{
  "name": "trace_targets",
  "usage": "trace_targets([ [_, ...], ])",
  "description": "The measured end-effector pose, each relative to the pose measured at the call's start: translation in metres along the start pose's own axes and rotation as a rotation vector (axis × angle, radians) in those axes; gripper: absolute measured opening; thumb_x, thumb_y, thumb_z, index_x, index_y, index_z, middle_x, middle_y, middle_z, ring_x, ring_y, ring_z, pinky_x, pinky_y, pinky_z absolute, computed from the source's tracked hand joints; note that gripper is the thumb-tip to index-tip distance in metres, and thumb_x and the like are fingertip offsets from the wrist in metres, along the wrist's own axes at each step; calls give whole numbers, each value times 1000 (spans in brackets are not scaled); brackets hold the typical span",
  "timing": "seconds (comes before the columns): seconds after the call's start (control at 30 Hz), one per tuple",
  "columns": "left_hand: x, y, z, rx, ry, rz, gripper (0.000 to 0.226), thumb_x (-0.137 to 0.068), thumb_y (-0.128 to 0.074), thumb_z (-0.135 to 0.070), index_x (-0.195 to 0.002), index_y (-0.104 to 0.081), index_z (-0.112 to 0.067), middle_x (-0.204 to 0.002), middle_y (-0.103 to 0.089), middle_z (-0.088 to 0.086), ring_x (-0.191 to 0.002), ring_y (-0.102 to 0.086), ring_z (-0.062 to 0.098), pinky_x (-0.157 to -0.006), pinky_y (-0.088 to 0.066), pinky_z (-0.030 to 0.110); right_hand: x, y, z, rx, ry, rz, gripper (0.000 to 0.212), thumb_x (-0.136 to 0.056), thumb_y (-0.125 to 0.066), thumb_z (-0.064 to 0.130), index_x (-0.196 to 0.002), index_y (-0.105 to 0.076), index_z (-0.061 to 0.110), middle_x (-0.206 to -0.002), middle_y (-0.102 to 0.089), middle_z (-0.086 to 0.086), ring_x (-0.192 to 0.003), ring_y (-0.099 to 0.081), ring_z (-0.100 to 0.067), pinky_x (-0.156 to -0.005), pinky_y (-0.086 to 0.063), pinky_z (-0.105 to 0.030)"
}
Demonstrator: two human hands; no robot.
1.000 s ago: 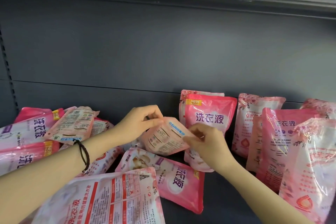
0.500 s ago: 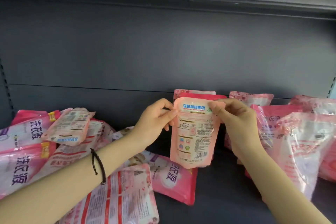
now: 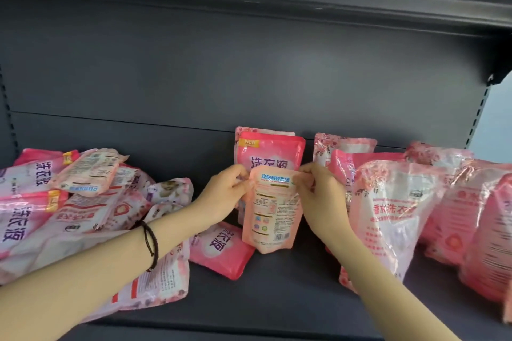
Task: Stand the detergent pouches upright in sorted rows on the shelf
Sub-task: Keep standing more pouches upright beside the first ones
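A small peach-pink detergent pouch (image 3: 270, 210) hangs upright, its printed back label facing me, just in front of a standing bright pink pouch (image 3: 273, 151). My left hand (image 3: 224, 192) pinches its top left corner and my right hand (image 3: 318, 194) pinches its top right corner. Its bottom sits at or just above the dark shelf floor (image 3: 277, 293); I cannot tell if it touches. Another pink pouch (image 3: 219, 248) lies flat to its lower left.
A loose heap of pink pouches (image 3: 69, 202) lies on the left of the shelf. Upright larger pouches (image 3: 393, 210) stand in rows on the right. The grey back panel (image 3: 249, 77) and the upper shelf edge (image 3: 277, 5) close the space behind and above.
The small pouch was lifted from a tilted position among the pile, turned upright between both hands, then carried slightly right and lower toward the standing pink pouch.
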State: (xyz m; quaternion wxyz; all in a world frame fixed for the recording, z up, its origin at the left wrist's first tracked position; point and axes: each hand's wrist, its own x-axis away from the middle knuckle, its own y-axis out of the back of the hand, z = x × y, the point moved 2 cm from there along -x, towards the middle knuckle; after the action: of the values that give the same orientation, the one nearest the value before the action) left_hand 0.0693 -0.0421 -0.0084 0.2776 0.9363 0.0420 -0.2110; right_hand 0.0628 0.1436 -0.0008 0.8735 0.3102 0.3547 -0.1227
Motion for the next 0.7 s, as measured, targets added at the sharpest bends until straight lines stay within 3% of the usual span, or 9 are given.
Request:
trace_targets([
  [0.13, 3, -4, 1, 134, 117, -3, 9, -97, -51, -19, -94, -57, -12, -74, -64, -1, -60, -57, 5, -52, -44, 17, -7, 2, 9, 70, 110, -40, 15, -93, -50, 2, -95, -64, 7, -89, -53, 2, -75, -53, -13, -61, -37, -11],
  [0.23, 7, -8, 1, 134, 112, -15, 9, -98, -51, -18, -95, -57, -11, -75, -64, 0, -64, -57, 10, -53, -44, 19, -6, 2, 12, 115, 145, -27, 17, -94, -48, 3, -100, -64, 4, -92, -51, 0, -81, -56, -23, -67, -47, -30],
  [0.3, 9, -9, 0, 159, 131, -24, 8, -97, -52, -17, -93, -57, -13, -74, -64, 1, -65, -58, 11, -55, -45, 20, -3, 3, 12, 148, 157, -14, 18, -93, -48, 1, -102, -63, 3, -94, -54, -5, -81, -57, -26, -67, -49, -35],
  [0.5, 13, -15, -4, 217, 130, 3, 12, -97, -51, -11, -88, -55, -16, -73, -62, -1, -57, -57, 3, -51, -42, 17, 2, 6, 12, 230, 211, -25, 22, -89, -48, -8, -104, -61, 2, -99, -56, -11, -85, -55, -29, -62, -45, -34],
  [0.7, 12, -6, -5, 18, 49, 4, 12, -98, -51, -19, -86, -53, -20, -75, -66, -2, -55, -56, -4, -50, -41, 12, 1, 2, 8, 172, 167, 21, 15, -94, -46, 2, -103, -59, 4, -102, -55, -8, -84, -59, -28, -66, -52, -36],
])
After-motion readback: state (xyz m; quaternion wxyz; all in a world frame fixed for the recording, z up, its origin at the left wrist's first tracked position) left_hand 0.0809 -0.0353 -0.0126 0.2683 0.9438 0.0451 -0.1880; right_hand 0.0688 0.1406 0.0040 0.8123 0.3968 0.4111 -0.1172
